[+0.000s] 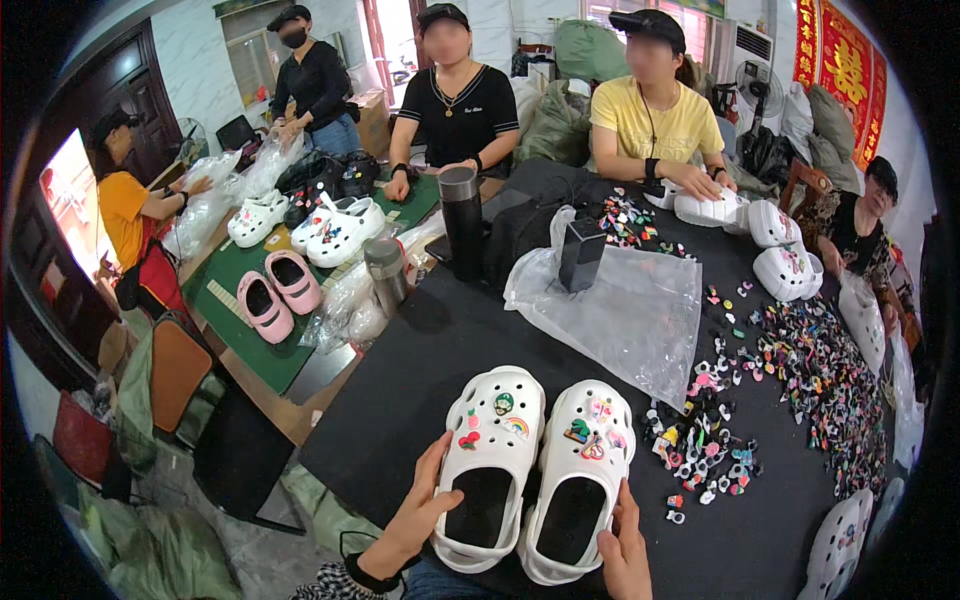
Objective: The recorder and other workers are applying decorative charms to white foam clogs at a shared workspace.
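Two white clogs stand side by side on the black tabletop before me, toes pointing away. Around the left side of the left clog (487, 453) my left hand (425, 508) is closed, its thumb over the rim of the foot opening. My right hand (626, 550) holds the right clog (577, 464) by its outer side near the heel, fingers partly hidden. Colourful shoe charms sit on both toes: a cartoon head (503, 403) and a rainbow (516, 427) on the left one, a green charm (577, 431) and several others on the right one.
Loose charms (705, 455) lie right of the clogs, beside a larger pile (815, 375). Ahead are a clear plastic bag (640, 325), a black box (581, 256) and a dark tumbler (461, 225). Co-workers surround the tables. Pink shoes (293, 282) rest on the green table (285, 355).
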### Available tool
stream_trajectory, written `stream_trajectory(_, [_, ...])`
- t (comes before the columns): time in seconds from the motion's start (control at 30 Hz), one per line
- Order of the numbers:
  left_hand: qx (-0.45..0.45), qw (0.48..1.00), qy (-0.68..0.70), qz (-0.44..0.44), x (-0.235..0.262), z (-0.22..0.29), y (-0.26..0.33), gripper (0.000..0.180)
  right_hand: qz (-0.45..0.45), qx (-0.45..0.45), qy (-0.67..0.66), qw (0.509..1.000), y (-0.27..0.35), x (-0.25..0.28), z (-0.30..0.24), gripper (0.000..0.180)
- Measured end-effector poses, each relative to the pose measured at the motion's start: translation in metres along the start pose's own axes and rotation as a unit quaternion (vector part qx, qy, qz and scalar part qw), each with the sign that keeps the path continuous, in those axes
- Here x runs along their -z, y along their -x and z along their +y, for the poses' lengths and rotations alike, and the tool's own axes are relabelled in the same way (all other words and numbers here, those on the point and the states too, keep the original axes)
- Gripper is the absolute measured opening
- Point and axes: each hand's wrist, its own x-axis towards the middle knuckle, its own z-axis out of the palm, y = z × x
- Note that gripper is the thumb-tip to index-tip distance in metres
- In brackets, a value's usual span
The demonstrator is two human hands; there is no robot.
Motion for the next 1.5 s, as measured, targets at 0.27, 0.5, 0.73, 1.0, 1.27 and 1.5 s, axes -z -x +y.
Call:
stream_trajectory(0.27, [-0.02,1.0,-0.003,-0.006,0.003,0.0,-0.001,0.079,0.005,0.01,0.028,1.0,-0.001,-0.002,0.007,0.058])
stream_trajectory(0.5, [-0.036,0.997,-0.065,-0.014,0.003,-0.003,0.002,0.077,0.016,0.021,0.058,0.998,0.006,-0.001,0.001,0.056])
stream_trajectory(0.73, [-0.018,0.998,-0.059,-0.024,0.003,0.004,0.004,0.079,0.012,0.017,0.071,0.997,0.006,-0.001,0.009,0.056])
stream_trajectory(1.0, [-0.007,0.997,-0.059,-0.052,0.006,0.012,0.002,0.083,0.021,0.006,0.071,0.997,0.004,-0.001,0.002,0.057])
stream_trajectory(1.27, [-0.009,0.996,-0.077,-0.047,0.004,0.012,0.003,0.086,0.024,0.017,0.081,0.996,0.007,-0.001,0.002,0.055])
stream_trajectory(1.5, [0.007,0.999,-0.041,-0.025,0.001,0.013,0.003,0.089,0.02,0.011,0.072,0.997,0.006,-0.001,0.003,0.056])
